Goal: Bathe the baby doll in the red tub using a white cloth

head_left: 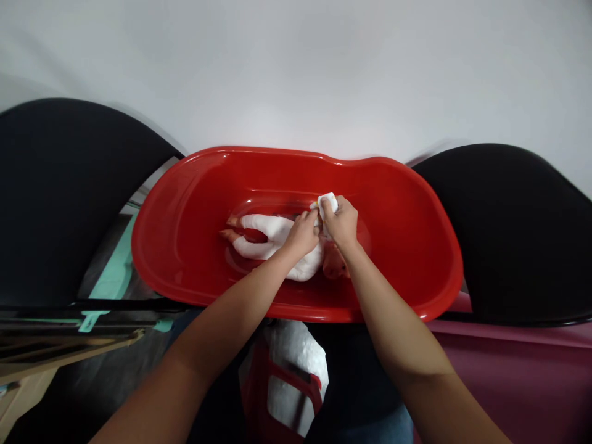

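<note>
A red oval plastic tub (185, 203) sits in front of me. Inside it lies a baby doll in white clothing (263, 237), feet to the left, head to the right under my arms. My left hand (303, 234) rests closed on the doll's chest and pinches the fabric. My right hand (341, 222) is closed on a small white cloth (328, 200), held just above the doll's upper body. Most of the doll's head is hidden behind my right wrist.
Two black rounded chair backs (60, 197) (518, 228) flank the tub. A plain white wall is behind. Below the tub, my dark shirt with a red and white print (287, 382) shows. A maroon surface (509, 370) lies at lower right, wooden boards (28, 364) at lower left.
</note>
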Available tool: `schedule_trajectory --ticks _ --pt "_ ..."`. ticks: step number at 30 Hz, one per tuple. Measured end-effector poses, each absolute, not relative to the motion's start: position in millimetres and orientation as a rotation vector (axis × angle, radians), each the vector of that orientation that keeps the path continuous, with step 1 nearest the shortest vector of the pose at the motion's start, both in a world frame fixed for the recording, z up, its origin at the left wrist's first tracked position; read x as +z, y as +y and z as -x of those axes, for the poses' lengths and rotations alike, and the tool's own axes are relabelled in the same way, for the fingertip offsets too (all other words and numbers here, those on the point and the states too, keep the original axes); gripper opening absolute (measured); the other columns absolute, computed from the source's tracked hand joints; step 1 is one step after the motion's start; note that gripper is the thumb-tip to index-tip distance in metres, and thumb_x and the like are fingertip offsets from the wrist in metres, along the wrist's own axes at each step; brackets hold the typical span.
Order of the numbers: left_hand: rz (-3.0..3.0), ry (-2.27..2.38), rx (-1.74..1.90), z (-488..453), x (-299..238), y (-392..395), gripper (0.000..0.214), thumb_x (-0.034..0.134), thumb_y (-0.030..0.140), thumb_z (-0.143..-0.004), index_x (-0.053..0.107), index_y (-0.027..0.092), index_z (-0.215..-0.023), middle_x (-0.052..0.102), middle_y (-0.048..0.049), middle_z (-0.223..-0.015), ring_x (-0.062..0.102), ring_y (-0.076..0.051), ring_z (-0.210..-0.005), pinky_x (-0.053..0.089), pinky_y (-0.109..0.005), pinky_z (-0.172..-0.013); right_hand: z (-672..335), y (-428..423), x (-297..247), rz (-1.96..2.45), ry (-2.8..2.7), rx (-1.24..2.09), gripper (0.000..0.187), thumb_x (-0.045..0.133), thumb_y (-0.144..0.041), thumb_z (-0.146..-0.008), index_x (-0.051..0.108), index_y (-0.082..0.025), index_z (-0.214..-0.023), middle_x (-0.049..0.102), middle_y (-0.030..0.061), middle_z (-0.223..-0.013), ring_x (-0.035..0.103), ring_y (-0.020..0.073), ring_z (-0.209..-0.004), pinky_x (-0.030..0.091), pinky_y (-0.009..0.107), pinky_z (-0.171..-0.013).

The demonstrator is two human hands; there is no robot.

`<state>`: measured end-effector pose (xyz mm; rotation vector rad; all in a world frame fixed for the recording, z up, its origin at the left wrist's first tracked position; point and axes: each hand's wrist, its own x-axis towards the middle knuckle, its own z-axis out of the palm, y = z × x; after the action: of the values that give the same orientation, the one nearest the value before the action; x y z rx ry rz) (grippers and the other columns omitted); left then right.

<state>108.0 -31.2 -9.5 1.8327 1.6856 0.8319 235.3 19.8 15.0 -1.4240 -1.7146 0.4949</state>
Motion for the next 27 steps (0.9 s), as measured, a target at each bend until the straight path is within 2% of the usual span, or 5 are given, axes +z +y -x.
schedule_trajectory --ticks 7,11,15,22,27 --pt "-1.818 1.678 0.845 -107.6 -10.0 -30.3 0.050 0.052 0.004 -0.094 0.060 0.016 -0.143 0.067 -0.0172 -0.135 0.065 -0.033 -0.125 0.053 -0.050 -0.113 -237.1 18.7 12.3 1.400 -1.769 0.403 0.045 0.055 -0.061 -0.104 0.064 -0.021 -0.087 0.066 0.0062 -0.086 0.057 0.0191 -0.078 0.041 0.032 -0.074" --pt "-1.787 1.670 0.866 -108.0 -12.1 -27.5 0.044 0.052 0.005 -0.095 0.063 0.014 -0.137 0.068 -0.0191 -0.132 0.065 -0.033 -0.126 0.052 -0.050 -0.114 -239.0 17.5 12.2 1.248 -1.884 0.198 0.043 0.054 -0.058 -0.106 0.071 -0.020 -0.097 0.068 0.0105 -0.099 0.061 0.0242 -0.095 0.046 0.039 -0.088" --pt "-1.766 1.644 0.908 -108.1 -14.5 -25.1 0.044 0.052 0.004 -0.096 0.062 0.013 -0.138 0.068 -0.0199 -0.135 0.065 -0.032 -0.128 0.051 -0.049 -0.115 -240.0 16.6 12.9 1.161 -1.946 -0.012 0.040 0.056 -0.056 -0.106 0.075 -0.021 -0.104 0.069 0.0145 -0.116 0.061 0.0290 -0.110 0.045 0.046 -0.099" --pt "-1.778 1.672 0.884 -108.6 -13.5 -28.0 0.053 0.052 0.004 -0.095 0.058 0.014 -0.147 0.068 -0.0187 -0.135 0.064 -0.033 -0.129 0.052 -0.049 -0.116 -240.1 13.7 13.2 1.314 -1.966 0.205 0.040 0.054 -0.054 -0.107 0.074 -0.020 -0.101 0.069 0.0097 -0.097 0.059 0.0210 -0.085 0.043 0.033 -0.075" --pt "-1.803 1.691 0.832 -108.7 -8.8 -30.4 0.055 0.051 0.005 -0.096 0.056 0.012 -0.150 0.067 -0.0194 -0.135 0.066 -0.034 -0.124 0.053 -0.050 -0.112 -239.7 14.3 16.1 1.384 -1.927 0.274 0.041 0.054 -0.056 -0.106 0.071 -0.020 -0.097 0.067 0.0076 -0.093 0.056 0.0198 -0.083 0.040 0.031 -0.075"
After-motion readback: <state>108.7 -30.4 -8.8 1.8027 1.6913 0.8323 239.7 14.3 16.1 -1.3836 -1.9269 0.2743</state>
